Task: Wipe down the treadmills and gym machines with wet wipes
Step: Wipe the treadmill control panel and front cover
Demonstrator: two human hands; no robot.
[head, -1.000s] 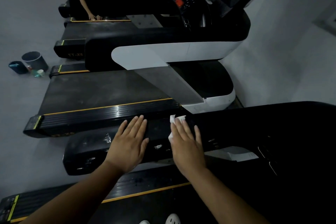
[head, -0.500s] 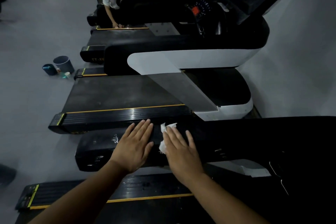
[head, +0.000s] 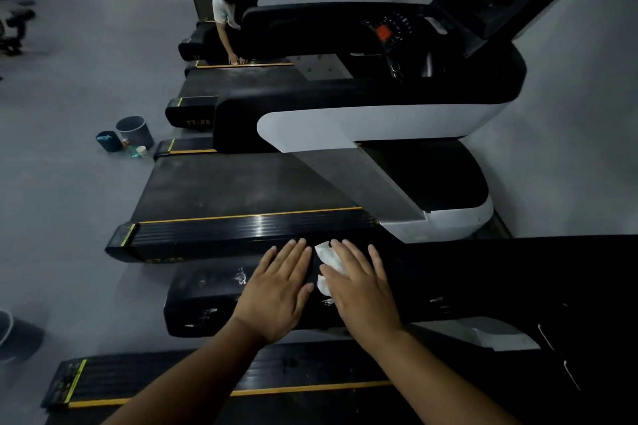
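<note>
Grey gym floor [head: 69,97] behind. Wiping step: wet wipe [head: 328,259] pressed onto handrail [head: 207,290] under right hand [head: 359,290]; left hand [head: 279,290] laid beside wipe; both grips spread flat. Next, likely: smeared handrail end to be covered.

**Wipe mostly covered**

The right hand [head: 359,290] hid most of the wipe [head: 327,259]. The left edge cut off a bin [head: 13,335]. Items [head: 136,150] beside the buckets [head: 135,129] were too small to tell. A rail [head: 293,28] hid much of the far person [head: 222,9].

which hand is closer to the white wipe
Right. The right hand lies flat on the wipe, pressing it to the black handrail; the left hand rests beside it, apart.
</note>
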